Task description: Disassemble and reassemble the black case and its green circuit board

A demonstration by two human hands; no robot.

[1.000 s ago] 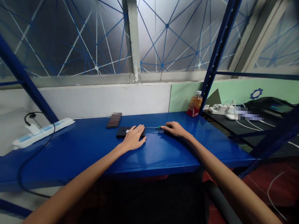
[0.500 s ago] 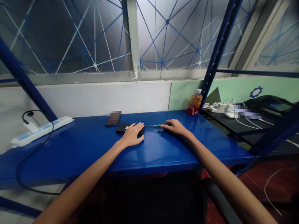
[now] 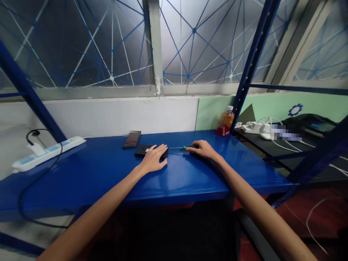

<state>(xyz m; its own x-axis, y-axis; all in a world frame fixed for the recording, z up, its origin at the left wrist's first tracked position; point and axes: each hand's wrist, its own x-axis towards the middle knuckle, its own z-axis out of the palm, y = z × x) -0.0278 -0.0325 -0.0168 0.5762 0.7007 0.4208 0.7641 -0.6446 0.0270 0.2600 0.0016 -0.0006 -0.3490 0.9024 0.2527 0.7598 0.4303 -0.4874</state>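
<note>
My left hand lies over a flat black box, fingers stretched across its top and thumb held apart at the near right side. A small white label shows on the box. To the right, my right hand is closed around the dark handle of a screwdriver with a green collar. Its thin shaft lies level just above the tabletop and points left at the box; the tip's contact is too small to make out. Behind the box lies a dark, phone-like slab, partly blurred out.
The blue table has metal uprights at both sides. A white power strip with a black cable lies at the left. A drink bottle stands at the back right. Beyond, a black table bears chargers and white cables.
The view has shifted very slightly. Both hands, the box and the screwdriver keep nearly the same places.
</note>
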